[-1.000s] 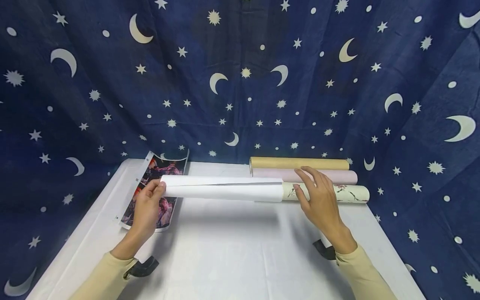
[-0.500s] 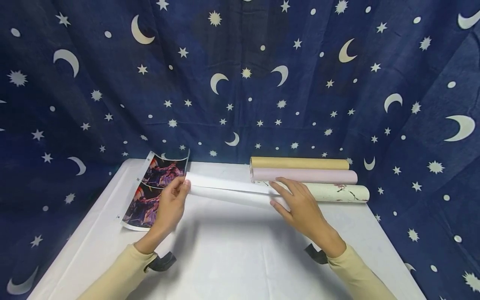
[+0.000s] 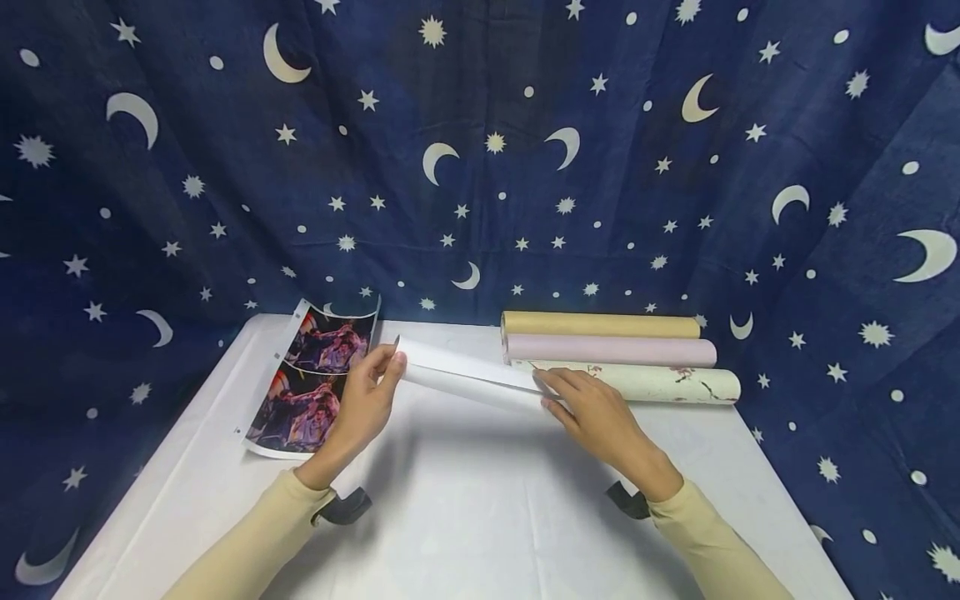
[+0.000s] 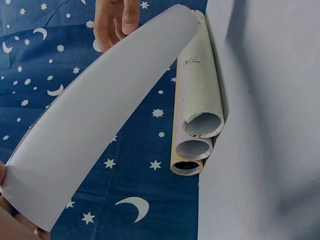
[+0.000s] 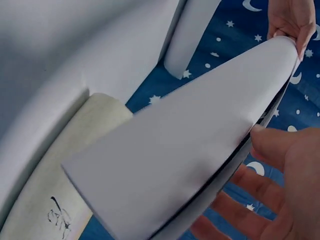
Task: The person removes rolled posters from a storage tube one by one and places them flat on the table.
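Observation:
A loosely rolled white paper sheet (image 3: 465, 374) is held up above the table, sloping down to the right, with a long slit where its edges meet. My left hand (image 3: 366, 402) pinches its left end between thumb and fingers. Toward the right end, my right hand (image 3: 603, 421) holds the sheet; in the right wrist view the thumb (image 5: 275, 145) lies at the open edge and the fingers are behind the paper (image 5: 185, 140). The left wrist view shows the paper (image 4: 100, 110) curved lengthwise. Whatever is printed on the inner side is mostly hidden.
At the back right lie three rolls: yellow (image 3: 600, 323), pink (image 3: 615, 350) and a cream one with a floral print (image 3: 667, 384). Two curling prints with dark, colourful pictures (image 3: 300, 412) lie at the left. A starry blue curtain (image 3: 480, 167) hangs behind the white table (image 3: 465, 533).
Both hands have come closer together. The left hand moved right with the paper, and the right hand moved left and down from above the floral roll onto the paper, which now tilts.

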Available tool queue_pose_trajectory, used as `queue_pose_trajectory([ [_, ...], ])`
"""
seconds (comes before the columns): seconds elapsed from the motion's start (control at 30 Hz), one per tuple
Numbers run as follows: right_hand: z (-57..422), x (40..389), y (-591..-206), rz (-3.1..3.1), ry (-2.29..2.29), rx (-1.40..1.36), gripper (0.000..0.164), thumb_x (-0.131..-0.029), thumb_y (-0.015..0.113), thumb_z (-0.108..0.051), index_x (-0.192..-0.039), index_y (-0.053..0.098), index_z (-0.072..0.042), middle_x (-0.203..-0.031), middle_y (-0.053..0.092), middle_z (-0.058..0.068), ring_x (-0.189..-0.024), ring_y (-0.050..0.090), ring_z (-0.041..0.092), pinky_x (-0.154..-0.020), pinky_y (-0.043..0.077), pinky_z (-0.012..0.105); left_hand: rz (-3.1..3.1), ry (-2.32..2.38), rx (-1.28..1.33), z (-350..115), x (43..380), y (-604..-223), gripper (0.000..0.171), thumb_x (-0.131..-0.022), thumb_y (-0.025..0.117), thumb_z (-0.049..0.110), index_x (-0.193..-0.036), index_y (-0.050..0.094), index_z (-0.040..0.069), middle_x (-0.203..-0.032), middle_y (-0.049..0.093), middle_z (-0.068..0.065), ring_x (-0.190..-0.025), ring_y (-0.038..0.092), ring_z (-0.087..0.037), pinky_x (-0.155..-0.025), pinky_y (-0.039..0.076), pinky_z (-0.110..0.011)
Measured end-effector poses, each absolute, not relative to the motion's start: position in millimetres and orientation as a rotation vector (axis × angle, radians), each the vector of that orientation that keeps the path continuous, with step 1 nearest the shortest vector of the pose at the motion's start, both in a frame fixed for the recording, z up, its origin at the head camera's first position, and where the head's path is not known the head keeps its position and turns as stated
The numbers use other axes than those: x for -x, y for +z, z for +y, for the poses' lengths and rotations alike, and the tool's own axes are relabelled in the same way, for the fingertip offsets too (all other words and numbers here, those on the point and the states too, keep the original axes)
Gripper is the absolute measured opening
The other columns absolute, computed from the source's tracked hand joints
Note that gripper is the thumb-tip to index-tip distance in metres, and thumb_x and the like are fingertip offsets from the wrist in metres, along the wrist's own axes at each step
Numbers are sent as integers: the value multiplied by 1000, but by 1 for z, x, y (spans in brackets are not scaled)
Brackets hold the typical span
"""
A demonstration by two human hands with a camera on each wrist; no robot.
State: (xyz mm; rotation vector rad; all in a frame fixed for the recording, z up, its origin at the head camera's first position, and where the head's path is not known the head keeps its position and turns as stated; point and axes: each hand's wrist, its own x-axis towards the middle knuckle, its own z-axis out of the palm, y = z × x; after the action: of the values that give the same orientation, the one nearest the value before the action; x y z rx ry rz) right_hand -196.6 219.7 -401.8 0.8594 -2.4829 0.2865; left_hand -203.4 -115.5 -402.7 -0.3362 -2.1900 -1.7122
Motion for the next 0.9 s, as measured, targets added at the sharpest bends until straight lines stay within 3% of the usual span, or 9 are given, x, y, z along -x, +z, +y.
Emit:
queue_pose_trajectory([
  [0.23,222,201,-408,-2419,271,-918,36,-88,72,-13,-123,67,-18,-113,73,2,-98,71,23,-73,59,40,-2198,-1646,391,-114,204,-398,26,-102,52,19,-110,66,-1,-94,72,-17,-97,64,-11,-88,43,-25],
  [0.43,226,204,-415,-2355,211,-967,47,-79,73,3,-122,66,-15,-98,76,5,-83,73,23,-60,57,37,-2203,-1533,432,-116,204,-398,24,-101,54,17,-109,67,-2,-102,73,-20,-110,66,-32,-100,44,-48],
  [0.53,226,207,-416,-2332,226,-989,43,-81,72,2,-121,66,-15,-91,76,3,-76,72,21,-55,55,35,-2186,-1452,467,-117,205,-399,21,-99,57,13,-108,68,-3,-104,73,-21,-109,66,-37,-100,45,-55],
  [0.63,227,210,-417,-2313,253,-994,38,-83,71,1,-118,67,-13,-89,76,4,-75,73,20,-56,56,35,-2160,-1383,499,-118,206,-398,18,-96,61,8,-106,68,-4,-103,73,-21,-104,68,-37,-93,49,-53],
  [0.73,227,212,-416,-2317,295,-987,32,-84,70,1,-114,68,-11,-90,77,5,-76,74,21,-57,57,35,-2147,-1337,510,-122,206,-396,16,-94,63,6,-105,69,-4,-103,73,-21,-104,68,-36,-94,49,-51],
  [0.9,228,212,-416,-2414,490,-948,24,-87,67,0,-111,70,-5,-88,77,7,-65,69,12,-56,55,24,-2156,-1306,487,-130,209,-394,20,-95,63,12,-106,68,-4,-106,72,-22,-107,66,-36,-100,46,-53],
])
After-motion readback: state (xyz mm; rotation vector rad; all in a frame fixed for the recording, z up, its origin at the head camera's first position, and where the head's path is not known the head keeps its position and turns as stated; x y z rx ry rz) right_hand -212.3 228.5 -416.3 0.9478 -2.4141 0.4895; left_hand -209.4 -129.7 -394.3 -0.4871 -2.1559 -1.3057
